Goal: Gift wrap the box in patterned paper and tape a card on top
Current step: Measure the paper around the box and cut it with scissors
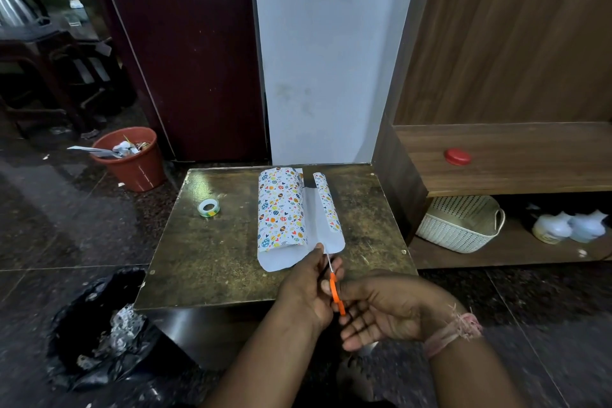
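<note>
Head view: both hands, left (306,288) and right (387,308), grip orange scissors (335,288) at paper (291,219) edge

A terracotta-coloured bucket (132,159) full of paper scraps stands on the dark tiled floor (66,225), left of the table. A black plastic bag (96,331) lies crumpled nearer. On the wooden shelf (513,156) at right sits a red lid (457,156); below it, a white woven basket (460,225). A steel kettle (16,7) stands far left.
</note>
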`<state>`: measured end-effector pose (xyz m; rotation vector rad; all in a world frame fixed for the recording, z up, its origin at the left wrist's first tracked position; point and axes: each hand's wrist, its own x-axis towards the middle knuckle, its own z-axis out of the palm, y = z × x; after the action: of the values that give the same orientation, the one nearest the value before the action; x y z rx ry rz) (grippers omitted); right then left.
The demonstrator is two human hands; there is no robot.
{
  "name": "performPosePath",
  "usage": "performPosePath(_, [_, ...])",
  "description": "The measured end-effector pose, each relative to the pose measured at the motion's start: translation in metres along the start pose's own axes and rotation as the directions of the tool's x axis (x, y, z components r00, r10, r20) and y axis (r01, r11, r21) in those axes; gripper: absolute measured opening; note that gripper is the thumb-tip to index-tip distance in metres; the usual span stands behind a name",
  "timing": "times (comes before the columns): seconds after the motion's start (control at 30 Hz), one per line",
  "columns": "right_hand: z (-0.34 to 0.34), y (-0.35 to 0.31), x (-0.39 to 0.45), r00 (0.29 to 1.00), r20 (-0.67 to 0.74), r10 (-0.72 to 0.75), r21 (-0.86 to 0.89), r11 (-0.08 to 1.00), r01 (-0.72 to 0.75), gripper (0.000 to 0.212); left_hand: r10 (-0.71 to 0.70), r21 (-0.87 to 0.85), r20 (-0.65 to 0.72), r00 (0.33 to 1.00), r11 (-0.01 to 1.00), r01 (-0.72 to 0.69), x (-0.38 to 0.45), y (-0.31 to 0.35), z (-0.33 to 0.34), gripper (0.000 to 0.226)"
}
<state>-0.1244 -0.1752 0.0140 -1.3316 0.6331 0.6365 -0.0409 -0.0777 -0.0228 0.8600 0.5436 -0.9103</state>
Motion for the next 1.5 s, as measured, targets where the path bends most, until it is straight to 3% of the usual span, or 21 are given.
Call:
performPosePath(0.47, [-0.005,0.002,-0.002,0.996,0.02,0.084,-0.034,0.996,-0.084,0.048,0.036,-0.055,-0.025,0.999,0.998,-0.038,-0.005,0.0,0.0,0.026])
performPosePath(1.07, [0.0,-0.008,0.013,1.0,-0.015,-0.003,-0.012,1.0,0.003,0.047,0.047,0.072,-0.036,0.998,0.996,-0.044,0.009,-0.003,-0.008,0.029])
performPosePath(1.5, [-0.002,-0.006,0.019,0.999,-0.033,-0.021,-0.008,1.0,0.021,0.028,0.102,0.136,-0.06,0.993,0.986,-0.093,0.004,-0.004,-0.008,0.03])
